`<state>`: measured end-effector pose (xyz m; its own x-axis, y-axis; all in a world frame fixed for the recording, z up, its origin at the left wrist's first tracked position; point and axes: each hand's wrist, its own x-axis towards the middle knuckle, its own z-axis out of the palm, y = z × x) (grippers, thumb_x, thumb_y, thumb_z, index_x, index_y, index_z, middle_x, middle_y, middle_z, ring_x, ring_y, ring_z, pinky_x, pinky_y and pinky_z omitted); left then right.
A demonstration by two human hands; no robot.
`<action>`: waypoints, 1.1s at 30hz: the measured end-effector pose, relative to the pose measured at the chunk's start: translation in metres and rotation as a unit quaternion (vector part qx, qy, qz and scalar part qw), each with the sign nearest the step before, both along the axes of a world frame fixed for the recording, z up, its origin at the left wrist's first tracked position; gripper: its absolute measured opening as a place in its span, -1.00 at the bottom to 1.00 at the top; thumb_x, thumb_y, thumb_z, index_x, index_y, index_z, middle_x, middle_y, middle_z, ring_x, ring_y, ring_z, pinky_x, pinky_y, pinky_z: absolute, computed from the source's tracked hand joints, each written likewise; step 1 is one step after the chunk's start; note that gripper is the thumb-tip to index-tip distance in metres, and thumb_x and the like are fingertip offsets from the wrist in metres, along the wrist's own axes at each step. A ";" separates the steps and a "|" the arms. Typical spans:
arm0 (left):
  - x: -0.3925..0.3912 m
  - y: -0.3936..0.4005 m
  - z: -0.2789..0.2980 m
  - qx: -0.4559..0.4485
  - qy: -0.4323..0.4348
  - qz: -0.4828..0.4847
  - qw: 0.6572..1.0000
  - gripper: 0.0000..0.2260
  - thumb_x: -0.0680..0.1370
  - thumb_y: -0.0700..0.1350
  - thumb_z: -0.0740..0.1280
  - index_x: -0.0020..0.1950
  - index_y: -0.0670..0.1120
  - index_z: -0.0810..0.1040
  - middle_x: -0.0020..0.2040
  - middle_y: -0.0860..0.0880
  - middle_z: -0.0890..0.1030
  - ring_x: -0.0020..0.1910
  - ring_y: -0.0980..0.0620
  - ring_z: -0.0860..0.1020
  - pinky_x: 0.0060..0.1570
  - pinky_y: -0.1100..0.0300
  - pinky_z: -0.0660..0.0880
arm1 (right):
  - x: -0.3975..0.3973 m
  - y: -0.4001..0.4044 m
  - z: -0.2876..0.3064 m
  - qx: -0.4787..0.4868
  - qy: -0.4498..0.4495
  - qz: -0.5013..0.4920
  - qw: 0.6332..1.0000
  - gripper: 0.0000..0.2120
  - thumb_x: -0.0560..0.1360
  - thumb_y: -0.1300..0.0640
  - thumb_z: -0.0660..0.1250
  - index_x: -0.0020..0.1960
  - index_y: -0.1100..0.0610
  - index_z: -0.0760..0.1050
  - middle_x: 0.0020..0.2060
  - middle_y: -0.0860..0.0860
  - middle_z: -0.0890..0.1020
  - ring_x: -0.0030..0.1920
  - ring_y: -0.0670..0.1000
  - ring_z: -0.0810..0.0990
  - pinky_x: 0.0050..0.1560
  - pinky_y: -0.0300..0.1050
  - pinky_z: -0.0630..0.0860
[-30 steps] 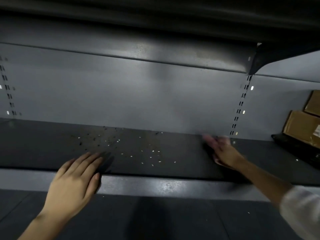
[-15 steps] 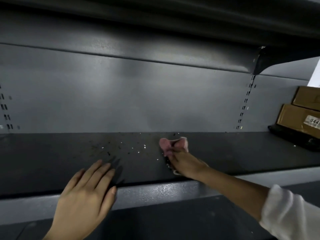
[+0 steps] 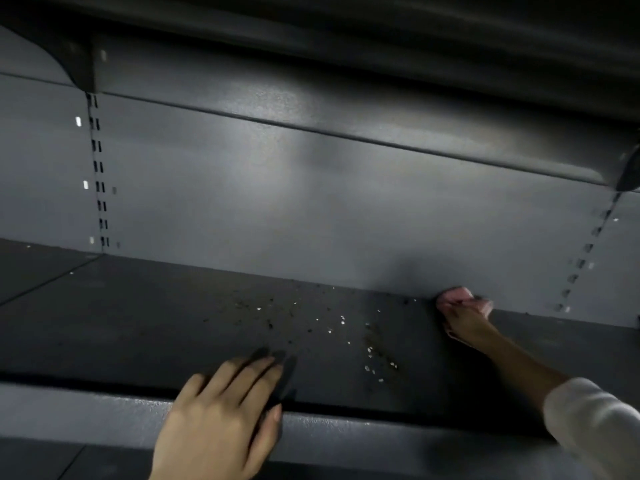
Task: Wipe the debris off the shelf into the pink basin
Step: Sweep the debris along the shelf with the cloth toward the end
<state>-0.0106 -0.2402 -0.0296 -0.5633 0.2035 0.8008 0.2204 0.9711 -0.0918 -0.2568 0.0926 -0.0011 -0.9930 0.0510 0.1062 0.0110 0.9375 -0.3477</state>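
Note:
Small light and dark crumbs of debris (image 3: 332, 327) lie scattered over the middle of the dark shelf (image 3: 138, 323). My right hand (image 3: 465, 322) presses a pink cloth (image 3: 457, 295) onto the shelf at the back wall, to the right of the debris. My left hand (image 3: 221, 417) lies flat with its fingers together on the shelf's front lip (image 3: 381, 431), its fingertips just short of the crumbs. It holds nothing. The pink basin is not in view.
The grey back panel (image 3: 277, 209) closes off the shelf behind. Slotted uprights stand at the left (image 3: 98, 174) and right (image 3: 585, 258). Another shelf (image 3: 346, 46) hangs low overhead. A lower shelf (image 3: 69, 465) sits below the lip.
My right hand has carried the pink cloth back to the rear wall, right of the debris. The view has swung left, so the cardboard boxes are out of frame. A line of crumbs now lies nearer the front.

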 end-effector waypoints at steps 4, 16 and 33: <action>-0.001 0.001 -0.002 0.000 0.004 0.006 1.000 -0.63 0.43 0.04 0.12 -0.05 -0.04 0.69 -0.02 0.05 0.69 -0.11 0.05 0.57 -0.26 0.19 0.24 | 0.002 -0.040 0.005 0.014 -0.011 0.094 0.995 -0.63 0.59 0.12 -0.01 0.34 0.22 0.31 0.28 0.17 0.48 0.27 0.08 0.45 0.36 -0.06 0.30; 0.020 -0.018 -0.001 -0.023 -0.041 -0.003 0.999 -0.43 0.62 0.01 -0.13 0.00 -0.15 0.66 -0.05 -0.04 0.68 -0.14 0.00 0.58 -0.21 0.17 0.27 | 0.090 -0.096 0.033 -0.165 0.016 0.270 0.948 -0.66 0.59 0.08 0.04 0.18 0.16 0.51 -0.06 0.13 0.62 -0.09 0.10 0.61 -0.02 -0.11 0.41; 0.026 -0.040 -0.014 0.002 -0.005 0.021 1.000 -0.45 0.61 0.00 -0.12 -0.04 -0.17 0.65 -0.09 -0.07 0.66 -0.10 -0.01 0.43 -0.09 0.11 0.32 | 0.147 -0.144 0.010 -0.030 -0.012 0.328 0.944 -0.58 0.60 0.01 -0.06 0.30 0.19 0.34 0.06 0.09 0.57 -0.01 -0.04 0.59 -0.01 -0.60 0.37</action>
